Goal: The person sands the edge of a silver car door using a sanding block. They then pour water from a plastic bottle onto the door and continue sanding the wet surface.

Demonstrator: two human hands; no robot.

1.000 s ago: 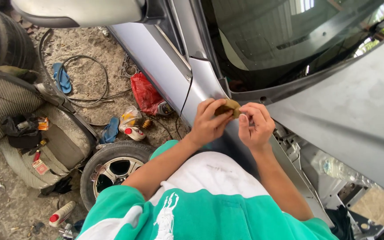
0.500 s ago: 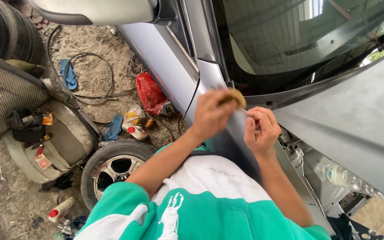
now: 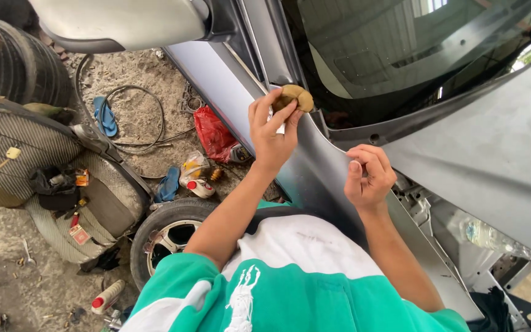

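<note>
My left hand [image 3: 273, 129] grips a small brown lump, a sponge or rubbing pad [image 3: 294, 97], and presses it against the grey car body [image 3: 321, 166] at the foot of the windscreen pillar. My right hand [image 3: 369, 175] hovers lower on the same grey fender panel, fingers curled in with nothing visible in them, fingertips touching or nearly touching the metal. The dark windscreen [image 3: 401, 49] lies just beyond the pad. My green and white shirt fills the bottom of the view.
The raised grey bonnet [image 3: 499, 160] crosses the right side. A side mirror [image 3: 124, 21] hangs at top left. On the dirt ground lie a removed car seat [image 3: 62, 184], a wheel [image 3: 173, 237], a red bag [image 3: 213, 132], blue sandals, cables and bottles.
My left hand has carried the brown pad up the fender to the base of the windscreen pillar. My right hand has dropped away from it and now sits lower on the panel.
</note>
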